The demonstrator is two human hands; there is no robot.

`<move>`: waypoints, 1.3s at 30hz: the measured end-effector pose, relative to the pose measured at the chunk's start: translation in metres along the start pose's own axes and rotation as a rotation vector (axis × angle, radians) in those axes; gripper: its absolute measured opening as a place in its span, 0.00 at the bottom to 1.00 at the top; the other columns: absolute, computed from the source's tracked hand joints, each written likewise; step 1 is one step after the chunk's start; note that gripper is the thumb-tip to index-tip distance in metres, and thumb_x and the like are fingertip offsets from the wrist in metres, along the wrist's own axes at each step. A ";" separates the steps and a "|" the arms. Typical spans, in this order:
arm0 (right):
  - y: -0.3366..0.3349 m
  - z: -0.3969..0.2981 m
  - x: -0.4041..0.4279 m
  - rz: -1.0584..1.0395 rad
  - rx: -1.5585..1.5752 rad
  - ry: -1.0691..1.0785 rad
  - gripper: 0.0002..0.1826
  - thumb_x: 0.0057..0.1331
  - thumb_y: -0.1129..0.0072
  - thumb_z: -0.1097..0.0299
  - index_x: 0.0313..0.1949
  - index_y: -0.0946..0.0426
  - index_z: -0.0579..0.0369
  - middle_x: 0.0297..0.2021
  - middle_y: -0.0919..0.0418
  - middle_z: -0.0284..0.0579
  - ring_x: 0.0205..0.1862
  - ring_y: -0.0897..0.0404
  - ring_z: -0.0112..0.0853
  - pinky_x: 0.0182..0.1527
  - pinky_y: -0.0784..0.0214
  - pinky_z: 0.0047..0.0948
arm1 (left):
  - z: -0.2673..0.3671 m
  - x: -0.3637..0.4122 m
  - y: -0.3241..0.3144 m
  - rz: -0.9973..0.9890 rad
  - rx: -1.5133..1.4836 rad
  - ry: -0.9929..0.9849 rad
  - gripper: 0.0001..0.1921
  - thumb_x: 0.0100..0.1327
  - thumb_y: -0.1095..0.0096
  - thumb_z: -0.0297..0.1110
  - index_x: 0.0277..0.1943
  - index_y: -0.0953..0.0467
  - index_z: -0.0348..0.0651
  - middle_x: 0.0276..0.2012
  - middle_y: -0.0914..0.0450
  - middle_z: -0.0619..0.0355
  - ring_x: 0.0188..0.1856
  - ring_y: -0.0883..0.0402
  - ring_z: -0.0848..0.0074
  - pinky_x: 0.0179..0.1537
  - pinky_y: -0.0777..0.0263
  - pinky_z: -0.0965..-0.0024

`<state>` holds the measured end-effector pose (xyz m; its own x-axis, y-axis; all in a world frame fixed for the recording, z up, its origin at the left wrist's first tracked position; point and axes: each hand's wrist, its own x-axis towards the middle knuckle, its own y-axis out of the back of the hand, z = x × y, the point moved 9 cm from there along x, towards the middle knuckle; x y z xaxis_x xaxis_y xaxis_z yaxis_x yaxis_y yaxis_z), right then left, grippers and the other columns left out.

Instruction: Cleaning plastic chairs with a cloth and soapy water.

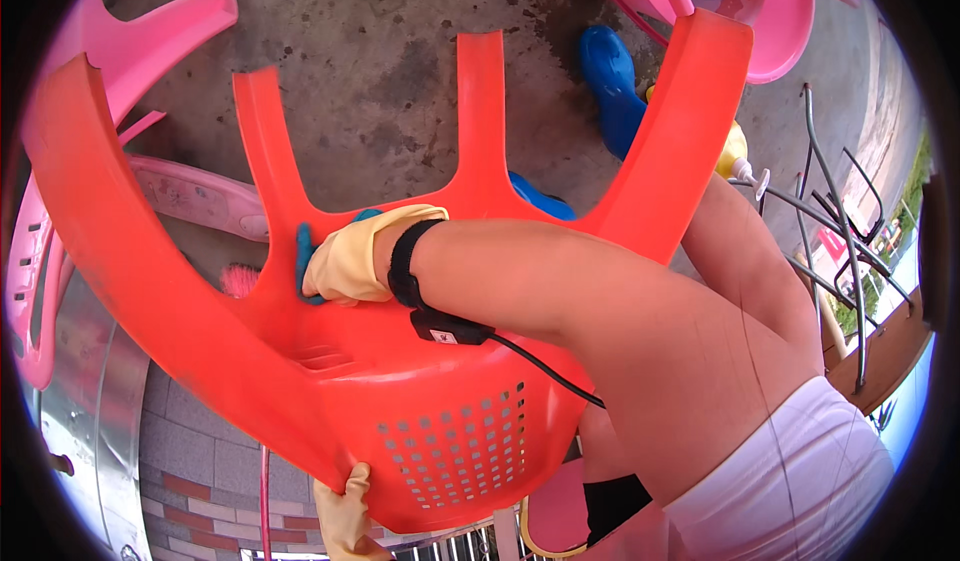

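A red plastic chair point(202, 321) lies tipped over before me, its legs pointing up the picture and a perforated panel low in view. My right hand point(346, 265), in a cream glove, rests against the chair's underside. Blue material shows around its fingers; whether this is part of the glove or a separate pad I cannot tell. A black strap with a small cabled box sits on that wrist. My left hand point(349, 512), also in a cream glove, grips the chair's lower edge, thumb on the near side. Pink brush bristles point(240, 280) show behind the chair.
Pink plastic chairs point(172, 43) stand at the left. Top right is a pink basin point(784, 28) with sudsy water. Blue boots point(611, 88), a leg, a yellow pump bottle point(733, 150) and metal frames point(847, 223) are at the right. A red hose point(265, 501) crosses the paving.
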<state>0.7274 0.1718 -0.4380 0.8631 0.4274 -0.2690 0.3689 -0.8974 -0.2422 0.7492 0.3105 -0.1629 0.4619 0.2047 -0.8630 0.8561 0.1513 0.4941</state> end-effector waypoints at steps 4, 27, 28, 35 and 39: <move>0.008 0.001 0.007 0.013 0.063 0.041 0.17 0.56 0.32 0.62 0.46 0.13 0.45 0.37 0.13 0.36 0.39 0.16 0.37 0.42 0.26 0.47 | 0.002 0.003 0.000 0.003 0.008 -0.020 0.19 0.68 0.37 0.18 0.61 0.26 0.28 0.52 0.18 0.53 0.50 0.20 0.73 0.53 0.25 0.69; -0.021 -0.076 -0.131 0.274 0.365 -0.172 0.21 0.56 0.39 0.82 0.51 0.18 0.57 0.46 0.16 0.53 0.53 0.16 0.50 0.51 0.25 0.44 | 0.116 0.015 -0.043 0.011 -0.202 -0.163 0.30 0.62 0.33 0.21 0.69 0.30 0.36 0.59 0.20 0.52 0.57 0.19 0.67 0.61 0.27 0.65; -0.024 -0.077 -0.126 0.280 0.381 -0.168 0.21 0.56 0.39 0.82 0.51 0.18 0.57 0.46 0.16 0.53 0.53 0.16 0.50 0.51 0.25 0.44 | 0.111 0.013 -0.035 0.001 -0.218 -0.227 0.31 0.61 0.34 0.20 0.68 0.29 0.36 0.58 0.20 0.53 0.57 0.19 0.67 0.61 0.27 0.65; 0.019 -0.072 -0.078 0.785 0.651 0.023 0.21 0.48 0.42 0.91 0.39 0.22 0.52 0.38 0.18 0.45 0.45 0.18 0.43 0.47 0.27 0.38 | 0.102 0.004 -0.013 0.051 -0.201 -0.285 0.31 0.57 0.34 0.16 0.66 0.28 0.35 0.57 0.20 0.54 0.55 0.19 0.68 0.59 0.26 0.66; 0.050 -0.003 -0.078 0.931 1.235 -0.242 0.15 0.59 0.45 0.88 0.39 0.23 0.51 0.35 0.22 0.40 0.40 0.24 0.33 0.44 0.31 0.33 | 0.106 -0.008 -0.017 0.087 -0.212 -0.326 0.31 0.56 0.33 0.14 0.65 0.26 0.35 0.56 0.19 0.53 0.55 0.19 0.67 0.59 0.26 0.66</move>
<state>0.6799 0.0930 -0.4270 0.4995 -0.0895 -0.8617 -0.8476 -0.2561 -0.4647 0.7557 0.2040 -0.1751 0.6091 -0.0871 -0.7883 0.7595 0.3503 0.5481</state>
